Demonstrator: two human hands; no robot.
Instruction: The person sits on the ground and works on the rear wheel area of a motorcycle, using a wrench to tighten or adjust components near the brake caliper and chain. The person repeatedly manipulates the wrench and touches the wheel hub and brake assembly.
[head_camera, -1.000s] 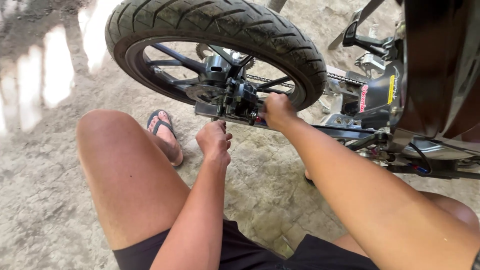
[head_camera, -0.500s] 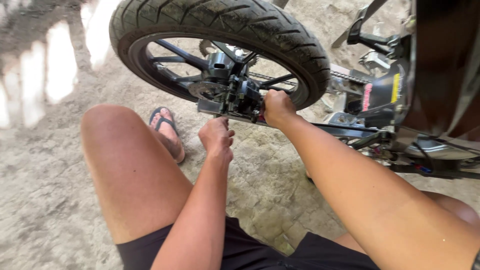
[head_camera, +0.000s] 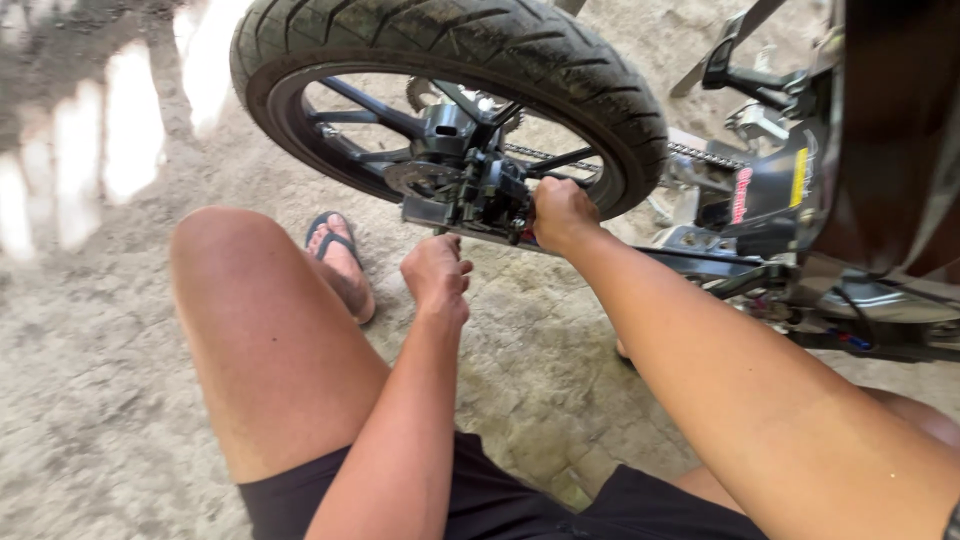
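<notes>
The brake caliper (head_camera: 485, 195) at the rear wheel (head_camera: 450, 90) hub is gripped by the right hand (head_camera: 562, 212), fingers clamped; the left hand (head_camera: 437, 272) is fisted below it.

the left hand (head_camera: 437, 272) has risen closer under the brake caliper (head_camera: 487, 195); the rear wheel (head_camera: 450, 100) sits higher and more centred in view.

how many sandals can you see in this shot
1. A dark flip-flop sandal is on the person's foot, on the dirt ground left of the left hand, below the black motorcycle wheel. A second may be hidden behind the right arm.
</notes>
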